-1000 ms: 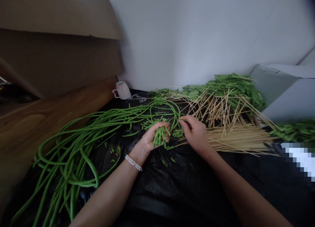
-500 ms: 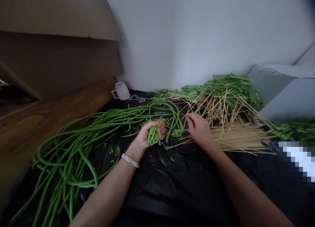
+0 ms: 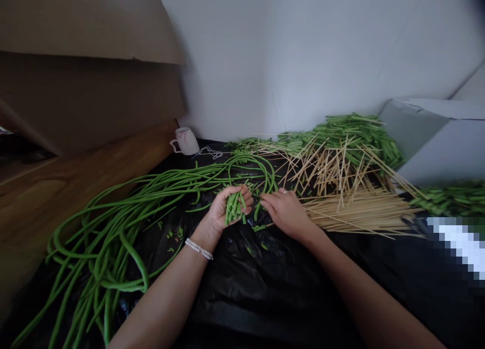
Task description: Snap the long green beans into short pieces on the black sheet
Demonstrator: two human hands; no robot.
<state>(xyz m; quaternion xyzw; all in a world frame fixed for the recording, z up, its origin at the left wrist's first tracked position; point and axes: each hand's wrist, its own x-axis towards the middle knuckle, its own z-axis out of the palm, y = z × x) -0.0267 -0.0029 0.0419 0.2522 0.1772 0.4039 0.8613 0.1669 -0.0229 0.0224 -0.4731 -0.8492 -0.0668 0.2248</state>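
Cut beans (image 3: 234,207) bunched above the middle of the black sheet (image 3: 257,288), clamped in your left hand (image 3: 220,208). Your right hand (image 3: 287,212), lower and nearer them than half a second ago, sits by the long beans (image 3: 161,188); can't tell if it pinches anything. Those sprawl toward the left edge, sticks (image 3: 352,215) toward the right. Mug (image 3: 187,141) at far-left corner, pink marking unreadable.

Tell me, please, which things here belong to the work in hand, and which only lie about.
Belonging, it seems:
short cut green bean pieces in the left hand
long green bean pods, some beside the right hand
probably the thin, pale wooden sticks

Apparently only lying about:
white mug with reddish marks
thin whitish cord
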